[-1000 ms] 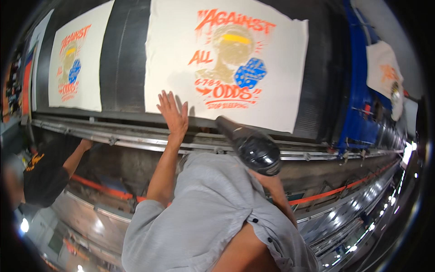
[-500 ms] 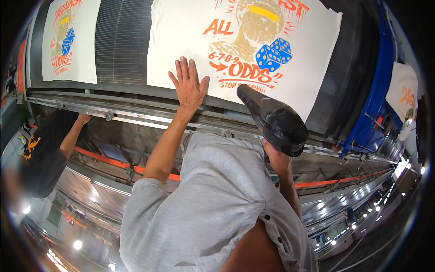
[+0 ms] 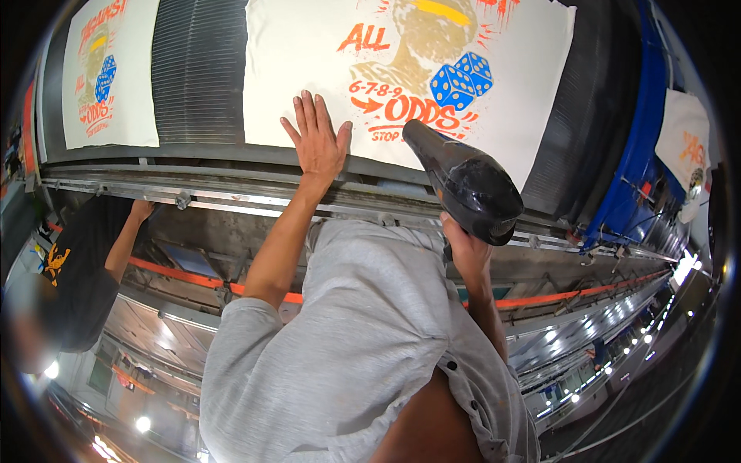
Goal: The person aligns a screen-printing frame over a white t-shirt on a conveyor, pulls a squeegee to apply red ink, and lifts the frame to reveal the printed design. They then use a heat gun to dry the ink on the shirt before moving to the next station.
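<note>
My left hand (image 3: 319,147) lies flat with fingers spread on the near edge of a white fabric piece (image 3: 289,58). The fabric carries a print of orange lettering, a tan figure with a yellow band and two blue dice (image 3: 461,81). In my right hand (image 3: 468,251) is the handle of a black hair dryer (image 3: 475,189), gripped from below. Its nozzle points away from me, over the lower orange lettering, and hides part of it. Whether the nozzle touches the cloth, I cannot tell. The handle is mostly hidden behind the dryer's body and my fingers.
A second printed white piece (image 3: 139,77) lies to the left, across a dark ribbed surface (image 3: 197,73). Metal rails (image 3: 255,202) run along the near edge. A blue frame (image 3: 629,162) and hanging printed cloth (image 3: 681,143) are at right. Another person's arm (image 3: 127,239) reaches in at left.
The hair dryer has moved farther over the print, its nozzle now at the large lower lettering. My left hand stays flat near the fabric's edge. The whole view has shifted slightly.
</note>
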Demonstrator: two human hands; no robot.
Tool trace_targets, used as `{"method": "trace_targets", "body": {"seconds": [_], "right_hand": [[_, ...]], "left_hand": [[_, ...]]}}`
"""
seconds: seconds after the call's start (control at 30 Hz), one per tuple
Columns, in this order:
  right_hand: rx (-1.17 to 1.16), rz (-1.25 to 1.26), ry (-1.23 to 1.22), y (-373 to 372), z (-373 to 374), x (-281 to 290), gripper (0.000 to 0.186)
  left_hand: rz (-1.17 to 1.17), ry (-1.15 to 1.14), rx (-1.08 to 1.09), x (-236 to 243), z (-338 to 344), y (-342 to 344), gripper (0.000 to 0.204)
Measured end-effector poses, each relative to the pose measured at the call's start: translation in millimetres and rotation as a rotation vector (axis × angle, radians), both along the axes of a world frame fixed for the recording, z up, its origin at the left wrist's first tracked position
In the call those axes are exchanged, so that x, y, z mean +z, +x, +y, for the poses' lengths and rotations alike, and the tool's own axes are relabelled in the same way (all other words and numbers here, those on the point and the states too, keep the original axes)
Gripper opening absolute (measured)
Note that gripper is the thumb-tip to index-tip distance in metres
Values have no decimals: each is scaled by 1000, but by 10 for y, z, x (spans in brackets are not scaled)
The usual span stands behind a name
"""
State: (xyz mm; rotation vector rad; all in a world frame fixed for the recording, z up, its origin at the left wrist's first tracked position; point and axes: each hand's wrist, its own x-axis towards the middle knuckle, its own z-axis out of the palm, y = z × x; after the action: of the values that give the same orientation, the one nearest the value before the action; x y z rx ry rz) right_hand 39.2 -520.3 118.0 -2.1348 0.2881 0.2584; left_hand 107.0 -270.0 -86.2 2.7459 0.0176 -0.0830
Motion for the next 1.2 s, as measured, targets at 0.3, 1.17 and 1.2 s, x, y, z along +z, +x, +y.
{"method": "trace_targets", "body": {"seconds": [0.3,1.17,1.2], "right_hand": [[-3,-127,-70,61,-5,-137,17],[-397,157,191,-27,-224,-111,15],[-415,121,209,-12,-212,-105,11]], "left_hand": [[7,-8,6,10,-15,18,78],[12,33,2,19,-11,1,79],[15,28,1,28,-14,4,78]]}}
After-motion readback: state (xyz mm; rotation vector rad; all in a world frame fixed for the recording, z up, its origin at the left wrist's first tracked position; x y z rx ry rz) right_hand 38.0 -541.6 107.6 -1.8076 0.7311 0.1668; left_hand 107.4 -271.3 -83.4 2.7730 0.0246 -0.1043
